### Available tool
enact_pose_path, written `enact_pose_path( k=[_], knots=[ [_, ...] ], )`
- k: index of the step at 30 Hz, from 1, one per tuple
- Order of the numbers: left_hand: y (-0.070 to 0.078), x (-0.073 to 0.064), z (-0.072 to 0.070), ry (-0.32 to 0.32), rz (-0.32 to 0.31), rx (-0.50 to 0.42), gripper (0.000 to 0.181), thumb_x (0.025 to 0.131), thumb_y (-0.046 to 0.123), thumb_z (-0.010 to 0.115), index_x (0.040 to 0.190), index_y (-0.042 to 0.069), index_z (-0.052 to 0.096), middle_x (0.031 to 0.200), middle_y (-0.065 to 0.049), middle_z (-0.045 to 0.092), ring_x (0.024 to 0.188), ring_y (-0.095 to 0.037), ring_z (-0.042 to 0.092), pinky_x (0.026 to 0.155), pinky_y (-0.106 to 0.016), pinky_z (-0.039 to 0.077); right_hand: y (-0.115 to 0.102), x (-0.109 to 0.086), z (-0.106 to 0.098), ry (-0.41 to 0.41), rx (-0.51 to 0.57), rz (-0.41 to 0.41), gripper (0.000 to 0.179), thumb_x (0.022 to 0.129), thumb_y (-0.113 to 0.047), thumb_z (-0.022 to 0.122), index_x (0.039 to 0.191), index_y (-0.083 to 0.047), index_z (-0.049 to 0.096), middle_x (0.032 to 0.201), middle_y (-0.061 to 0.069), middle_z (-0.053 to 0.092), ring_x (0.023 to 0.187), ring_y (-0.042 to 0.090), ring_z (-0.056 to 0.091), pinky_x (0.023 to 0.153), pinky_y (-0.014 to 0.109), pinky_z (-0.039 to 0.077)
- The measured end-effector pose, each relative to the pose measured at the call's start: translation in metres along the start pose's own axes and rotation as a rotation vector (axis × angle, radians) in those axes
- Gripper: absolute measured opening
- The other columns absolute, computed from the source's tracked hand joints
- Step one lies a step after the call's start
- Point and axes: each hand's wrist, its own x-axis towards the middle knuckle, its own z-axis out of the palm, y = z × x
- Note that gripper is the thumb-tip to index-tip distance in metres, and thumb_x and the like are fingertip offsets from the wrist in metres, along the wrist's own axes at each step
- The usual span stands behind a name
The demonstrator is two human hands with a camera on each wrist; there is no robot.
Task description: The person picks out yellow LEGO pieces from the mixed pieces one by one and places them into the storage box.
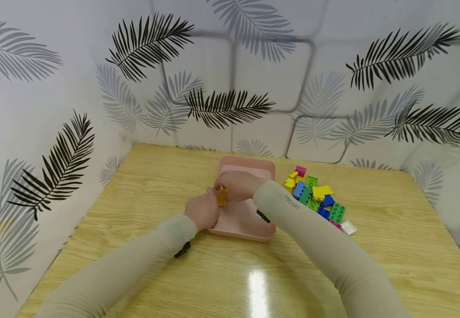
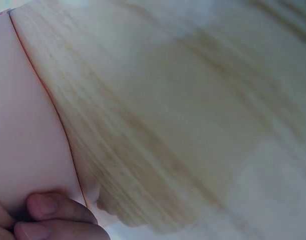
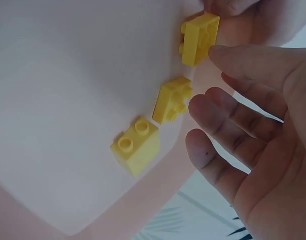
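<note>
My left hand (image 1: 203, 211) is at the left rim of a pink tray (image 1: 250, 238). Its fingertips (image 3: 228, 6) pinch the end of a yellow toy brick (image 3: 200, 39) inside the tray. In the left wrist view its curled fingers (image 2: 57, 215) show beside the tray's side. Reaching over the tray, my right hand (image 1: 239, 184) has its fingers spread and loosely bent. Its thumb tip is right by the held brick; whether it touches cannot be told. Below that brick in the right wrist view lie a studded yellow brick (image 3: 169, 100) and a two-stud yellow brick (image 3: 137, 147).
Right of the tray, a pile of coloured toy bricks (image 1: 305, 193) lies on the wooden table (image 1: 154, 176). A small white piece (image 1: 348, 227) is at the pile's near end. The wall (image 1: 262, 79) with leaf patterns rises behind the table.
</note>
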Motion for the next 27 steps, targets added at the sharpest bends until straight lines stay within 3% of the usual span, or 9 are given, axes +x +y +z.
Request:
enact_pose_path(
  k=[3,11,18,27],
  knots=[
    [0.003,0.001,0.000,-0.020,-0.003,0.006,0.042,0.098,0.022,0.056,0.128,-0.004,0.045,0.072,-0.007,0.059,0.058,-0.020,0.059,0.054,-0.038,0.051,0.005,-0.008,-0.002,0.010,0.000,0.006,0.030,0.095,-0.011,0.068,0.124,-0.016,0.071,0.124,-0.001,0.070,0.112,0.015,0.064,0.099,0.034,0.050],
    [0.005,0.004,-0.002,-0.060,-0.031,-0.011,0.053,0.100,0.022,0.053,0.142,-0.007,0.039,0.077,-0.008,0.062,0.060,-0.019,0.059,0.053,-0.034,0.049,0.023,-0.044,-0.017,0.062,-0.086,0.068,0.032,0.093,-0.016,0.071,0.124,-0.012,0.070,0.118,0.006,0.069,0.105,0.020,0.063,0.093,0.037,0.053],
    [0.001,0.004,-0.004,-0.063,-0.048,-0.076,0.038,0.099,0.018,0.052,0.130,-0.004,0.048,0.077,-0.008,0.060,0.062,-0.020,0.058,0.051,-0.033,0.047,0.035,-0.088,-0.027,0.101,-0.036,0.156,0.029,0.095,-0.019,0.069,0.124,-0.012,0.068,0.124,0.006,0.065,0.105,0.022,0.063,0.092,0.038,0.053],
    [-0.002,0.003,-0.008,-0.126,-0.043,-0.160,0.044,0.096,0.012,0.053,0.137,-0.003,0.045,0.093,-0.010,0.061,0.070,-0.023,0.059,0.055,-0.032,0.046,0.059,-0.141,-0.014,0.104,-0.041,0.245,0.034,0.094,-0.019,0.070,0.127,-0.011,0.068,0.129,0.009,0.066,0.110,0.025,0.066,0.094,0.044,0.053]
  ],
)
